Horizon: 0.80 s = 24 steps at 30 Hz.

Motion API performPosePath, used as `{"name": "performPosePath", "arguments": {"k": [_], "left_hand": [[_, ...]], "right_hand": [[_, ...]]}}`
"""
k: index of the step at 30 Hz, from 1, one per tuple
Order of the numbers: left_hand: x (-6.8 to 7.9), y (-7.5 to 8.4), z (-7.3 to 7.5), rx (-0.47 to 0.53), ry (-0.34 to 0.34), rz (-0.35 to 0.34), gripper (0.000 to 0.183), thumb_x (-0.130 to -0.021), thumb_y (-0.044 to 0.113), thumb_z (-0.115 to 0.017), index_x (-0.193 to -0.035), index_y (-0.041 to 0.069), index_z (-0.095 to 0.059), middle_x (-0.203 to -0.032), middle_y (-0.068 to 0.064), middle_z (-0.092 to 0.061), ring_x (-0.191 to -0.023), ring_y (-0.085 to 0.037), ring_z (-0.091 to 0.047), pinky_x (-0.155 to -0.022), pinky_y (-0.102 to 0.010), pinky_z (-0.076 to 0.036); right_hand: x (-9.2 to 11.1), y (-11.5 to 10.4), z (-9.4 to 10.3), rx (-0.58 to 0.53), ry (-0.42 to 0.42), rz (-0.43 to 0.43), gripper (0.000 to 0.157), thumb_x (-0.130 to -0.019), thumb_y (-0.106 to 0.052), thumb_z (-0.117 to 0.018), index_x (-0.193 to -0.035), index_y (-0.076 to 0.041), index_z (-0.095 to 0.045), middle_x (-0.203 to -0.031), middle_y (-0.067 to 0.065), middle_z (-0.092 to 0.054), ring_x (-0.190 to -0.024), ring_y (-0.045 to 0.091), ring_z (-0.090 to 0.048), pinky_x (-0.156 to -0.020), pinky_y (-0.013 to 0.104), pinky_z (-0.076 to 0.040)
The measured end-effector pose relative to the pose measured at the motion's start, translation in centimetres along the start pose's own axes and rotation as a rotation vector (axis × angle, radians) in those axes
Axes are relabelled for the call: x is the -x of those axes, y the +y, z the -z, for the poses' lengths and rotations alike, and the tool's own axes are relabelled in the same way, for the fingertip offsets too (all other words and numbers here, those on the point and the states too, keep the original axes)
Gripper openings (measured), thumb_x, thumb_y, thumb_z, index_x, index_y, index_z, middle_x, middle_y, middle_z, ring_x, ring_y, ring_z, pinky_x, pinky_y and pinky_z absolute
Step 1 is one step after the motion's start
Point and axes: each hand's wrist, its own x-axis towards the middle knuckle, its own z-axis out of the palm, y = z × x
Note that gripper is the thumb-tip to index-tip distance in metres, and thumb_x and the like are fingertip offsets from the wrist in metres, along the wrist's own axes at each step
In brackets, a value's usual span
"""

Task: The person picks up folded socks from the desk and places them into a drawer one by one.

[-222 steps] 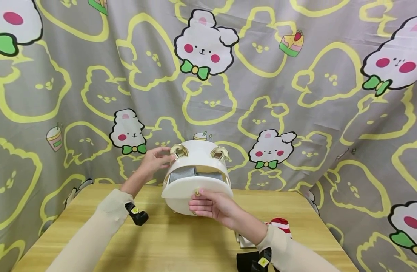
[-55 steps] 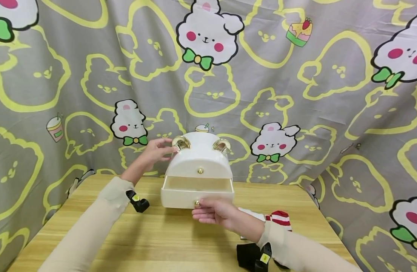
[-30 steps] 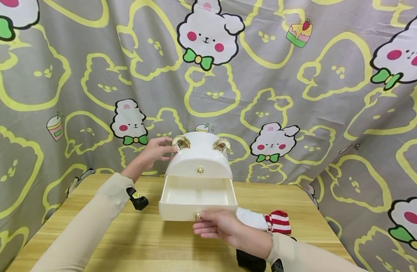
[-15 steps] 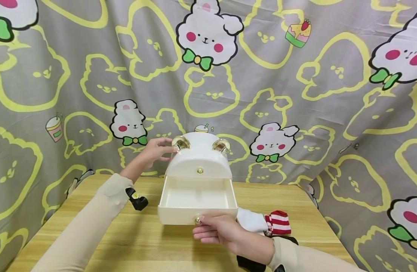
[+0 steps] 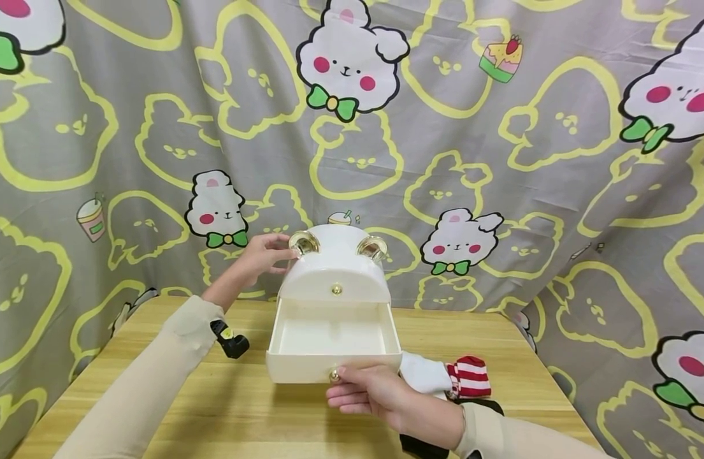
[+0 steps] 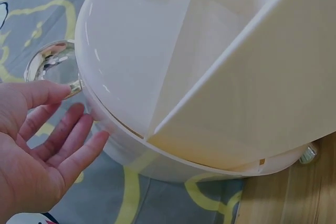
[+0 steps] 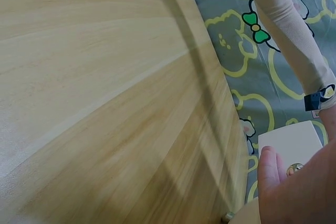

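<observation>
A white storage box (image 5: 346, 280) with two gold ear-shaped rings (image 5: 303, 243) stands on the table. Its upper drawer front is closed, and the lower drawer (image 5: 333, 338) is pulled far out with a bare inside. My right hand (image 5: 380, 395) pinches the gold knob (image 5: 334, 375) of that lower drawer between thumb and index finger, the other fingers extended below. At the box's upper left, my left hand (image 5: 265, 255) steadies it. In the left wrist view, the left thumb touches the base of a gold ring (image 6: 50, 64) and loosely extended fingers lie along the box's side.
Right of the drawer lie a white cloth piece (image 5: 423, 373) and a red-and-white striped one (image 5: 471, 377), sock-like. Black fabric (image 5: 423, 444) is partly hidden under the right forearm. A patterned curtain (image 5: 352, 159) hangs behind the wooden table (image 5: 225, 401).
The upper drawer, open with grey cloth inside in the earliest frame, is now closed. My right hand has drawn the lower drawer out towards me. The left hand has stayed at the ring.
</observation>
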Motion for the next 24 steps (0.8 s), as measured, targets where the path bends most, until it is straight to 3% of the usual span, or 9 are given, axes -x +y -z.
{"name": "performPosePath", "arguments": {"k": [5, 15, 24], "left_hand": [[0.06, -0.06, 0.07, -0.010, 0.003, 0.009, 0.045, -0.098, 0.019, -0.069, -0.138, 0.002, -0.056, -0.126, -0.015, -0.061, -0.122, -0.037, -0.062, -0.096, -0.048, -0.060], [0.13, -0.36, -0.02, -0.010, 0.015, 0.009, 0.049, -0.099, 0.020, -0.068, -0.142, 0.003, -0.051, -0.112, -0.006, -0.062, -0.114, -0.031, -0.065, -0.096, -0.047, -0.060], [0.00, -0.31, -0.13, -0.019, 0.008, 0.014, 0.048, -0.100, 0.020, -0.067, -0.142, 0.003, -0.052, -0.120, -0.011, -0.062, -0.117, -0.033, -0.064, -0.096, -0.047, -0.060]], "right_hand": [[0.17, -0.07, -0.02, 0.001, -0.003, 0.000, 0.027, -0.102, -0.026, -0.062, -0.114, -0.002, -0.068, -0.098, 0.012, -0.079, -0.083, 0.013, -0.077, -0.079, 0.028, -0.064], [0.17, -0.15, -0.05, 0.003, -0.009, 0.000, 0.027, -0.103, -0.025, -0.061, -0.113, -0.002, -0.069, -0.097, 0.012, -0.079, -0.082, 0.012, -0.076, -0.078, 0.026, -0.064], [0.26, -0.23, 0.41, 0.092, -0.022, -0.004, 0.036, -0.103, -0.029, -0.060, -0.113, 0.004, -0.071, -0.098, 0.014, -0.079, -0.083, 0.015, -0.077, -0.076, 0.027, -0.064]]}}
